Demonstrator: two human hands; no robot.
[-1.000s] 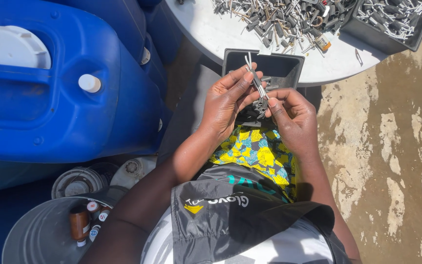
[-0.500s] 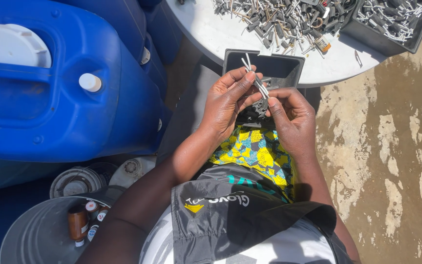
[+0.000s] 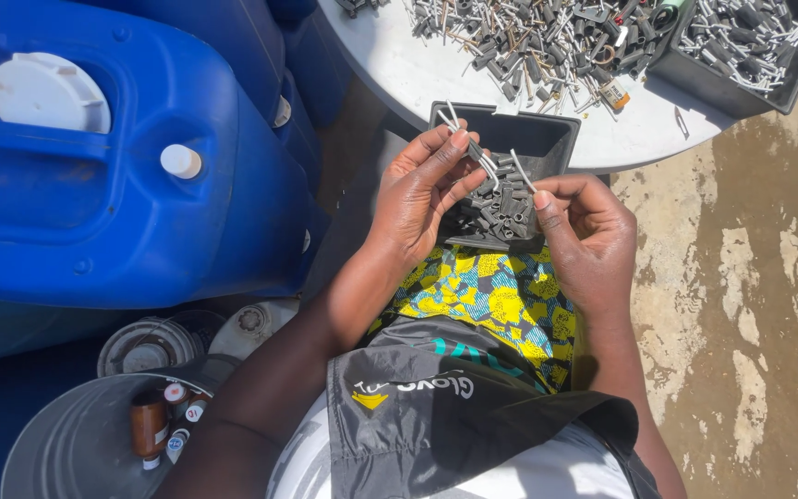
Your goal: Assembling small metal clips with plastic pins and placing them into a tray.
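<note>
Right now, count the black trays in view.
2. One tray sits on the lap under both hands, full of small grey pieces. The other tray stands on the white table, top right, partly cut off.

A large blue plastic drum (image 3: 131, 185) lies at the left, carrying a wide white cap (image 3: 46, 91) and a small white plug (image 3: 180, 161). A round white table (image 3: 436, 79) stands at the top; a loose pile of grey metal parts (image 3: 538, 46) covers its middle. A black tray (image 3: 741, 51) filled with similar parts sits at the table's right edge. At lower left, a grey metal bucket (image 3: 66, 444) holds a brown bottle (image 3: 149, 423). Stained concrete floor (image 3: 750, 305) extends along the right.
</note>
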